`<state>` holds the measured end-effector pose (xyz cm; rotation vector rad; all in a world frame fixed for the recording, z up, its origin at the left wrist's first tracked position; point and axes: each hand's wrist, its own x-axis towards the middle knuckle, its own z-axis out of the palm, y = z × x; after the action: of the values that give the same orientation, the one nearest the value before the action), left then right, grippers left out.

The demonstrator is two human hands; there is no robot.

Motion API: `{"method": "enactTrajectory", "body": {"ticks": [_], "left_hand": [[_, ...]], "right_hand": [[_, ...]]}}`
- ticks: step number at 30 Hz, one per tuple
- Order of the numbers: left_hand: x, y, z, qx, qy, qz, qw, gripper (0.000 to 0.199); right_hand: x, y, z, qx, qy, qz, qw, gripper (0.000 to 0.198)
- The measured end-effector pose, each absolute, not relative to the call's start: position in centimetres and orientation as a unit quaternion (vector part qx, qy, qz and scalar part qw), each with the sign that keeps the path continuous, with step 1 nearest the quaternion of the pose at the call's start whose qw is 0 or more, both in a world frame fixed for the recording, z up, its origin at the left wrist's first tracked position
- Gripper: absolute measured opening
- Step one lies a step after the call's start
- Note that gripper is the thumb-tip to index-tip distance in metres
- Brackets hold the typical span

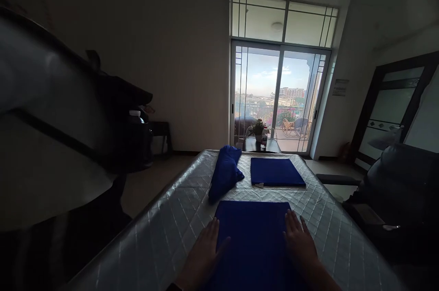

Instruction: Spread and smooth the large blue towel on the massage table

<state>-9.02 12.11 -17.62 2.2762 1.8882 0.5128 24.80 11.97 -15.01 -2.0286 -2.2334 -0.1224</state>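
A blue folded cloth (254,245) lies flat on the quilted silver table cover (164,231), right in front of me. My left hand (202,254) rests along its left edge, fingers stretched forward and thumb over the cloth. On the opposite edge lies my right hand (300,240), also flat with fingers extended. Further off, a second flat folded blue cloth (277,171) has a small white tag at its near edge. Left of it sits a crumpled blue cloth bundle (224,172). The near end of the front cloth runs out of view.
A person in a light top (51,99) stands close on the left, beside the table. On the right is a dark chair (401,190). A small dark table (261,145) with a potted plant (259,129) stands before the sliding glass door (257,85).
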Motion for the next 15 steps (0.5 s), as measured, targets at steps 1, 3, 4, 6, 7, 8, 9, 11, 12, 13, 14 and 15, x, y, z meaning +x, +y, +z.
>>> {"method": "enactTrajectory", "body": {"ticks": [1, 3, 4, 6, 7, 8, 9, 11, 12, 13, 14, 15], "left_hand": [[-9.0, 12.1, -17.5, 0.758, 0.625, 0.173, 0.071, 0.088], [-9.0, 11.9, -17.1, 0.754, 0.629, 0.169, 0.083, 0.089], [-9.0, 11.8, -16.9, 0.751, 0.634, 0.162, 0.091, 0.09], [-8.9, 11.6, -16.4, 0.748, 0.639, 0.149, 0.1, 0.091], [-8.8, 11.6, -16.3, 0.748, 0.641, 0.146, 0.097, 0.091], [-8.8, 11.6, -16.4, 0.748, 0.642, 0.141, 0.09, 0.09], [-8.8, 11.8, -16.5, 0.749, 0.644, 0.136, 0.08, 0.088], [-9.1, 12.5, -17.2, 0.749, 0.65, 0.115, 0.061, 0.086], [-9.3, 13.0, -17.7, 0.749, 0.652, 0.101, 0.051, 0.085], [-9.5, 13.6, -18.1, 0.749, 0.655, 0.09, 0.04, 0.085], [-9.6, 14.1, -18.3, 0.746, 0.66, 0.091, 0.02, 0.084], [-9.5, 14.6, -18.4, 0.74, 0.665, 0.098, -0.004, 0.084]], "right_hand": [[24.6, 12.4, -14.7, -0.669, -0.739, -0.051, 0.055, 0.062], [24.2, 13.7, -13.9, -0.67, -0.739, -0.052, 0.048, 0.062], [24.1, 14.5, -13.6, -0.673, -0.737, -0.042, 0.046, 0.062], [23.9, 16.0, -13.3, -0.682, -0.73, -0.01, 0.05, 0.062], [23.9, 16.7, -13.4, -0.688, -0.724, 0.008, 0.056, 0.063], [24.0, 17.3, -13.7, -0.693, -0.718, 0.023, 0.065, 0.065], [24.1, 17.7, -14.1, -0.697, -0.713, 0.033, 0.076, 0.066], [24.3, 18.2, -15.1, -0.699, -0.708, 0.039, 0.098, 0.067], [24.5, 18.3, -15.5, -0.699, -0.706, 0.038, 0.106, 0.068], [24.6, 18.4, -15.9, -0.699, -0.705, 0.038, 0.111, 0.067], [24.6, 18.4, -16.2, -0.7, -0.704, 0.038, 0.112, 0.067], [24.7, 18.4, -16.4, -0.701, -0.704, 0.038, 0.111, 0.067]]}}
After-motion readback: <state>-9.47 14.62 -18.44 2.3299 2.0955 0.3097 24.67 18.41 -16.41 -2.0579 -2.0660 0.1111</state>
